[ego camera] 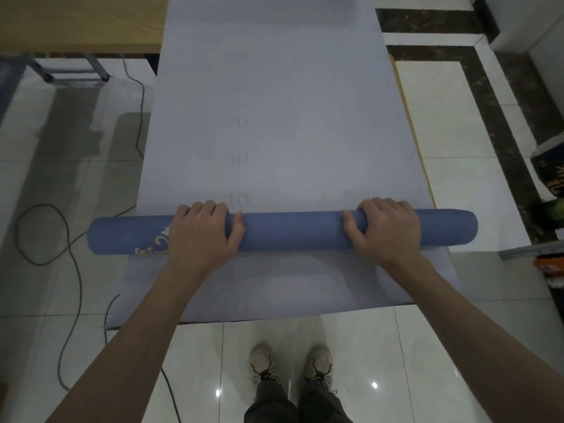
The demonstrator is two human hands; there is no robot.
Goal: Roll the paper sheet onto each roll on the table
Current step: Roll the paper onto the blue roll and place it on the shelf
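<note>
the blue roll [283, 230] lay crosswise on the pale paper sheet [274, 117] covering the surface, left hand [203, 233] and right hand [386, 230] each with grip curled over it; even pressure both sides judged necessary to wind straight.

Fingertips of your left hand [201, 236] and right hand [386, 232] hidden behind the roll [293, 228], paper sheet [274, 102] cut off by the top edge, table [411, 126] under it covered except a yellow strip, right-hand numerals [398, 117] too faint to read.
</note>
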